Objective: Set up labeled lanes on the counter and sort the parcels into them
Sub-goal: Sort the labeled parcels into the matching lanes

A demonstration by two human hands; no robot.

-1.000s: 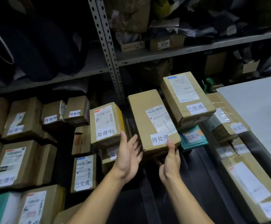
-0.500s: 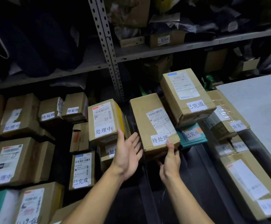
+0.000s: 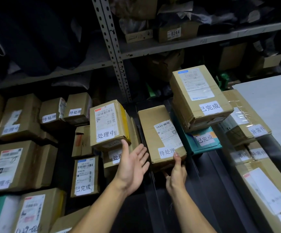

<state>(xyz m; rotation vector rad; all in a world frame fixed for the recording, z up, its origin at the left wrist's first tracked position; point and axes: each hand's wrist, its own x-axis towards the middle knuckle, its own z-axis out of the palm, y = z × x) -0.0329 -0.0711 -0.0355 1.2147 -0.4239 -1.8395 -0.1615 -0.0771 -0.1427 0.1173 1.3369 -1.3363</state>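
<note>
A long brown parcel labelled 待处理 lies on the dark counter, centre. My right hand grips its near end, thumb on top by the label, fingers underneath. My left hand is spread flat just left of that parcel, palm toward it, touching nothing that I can see. Left of it a parcel marked 处理中 sits on a stack. On the right, a parcel marked 已完成 rests on a teal parcel with the same label.
Several labelled brown parcels fill the counter on the left. Taped parcels marked 异常件 line the right side beside a white board. A perforated metal shelf post and loaded shelves rise behind.
The 待处理 parcel has been lowered and set farther back between the stacks. My right hand stayed on its near end; my left hand remained spread beside it.
</note>
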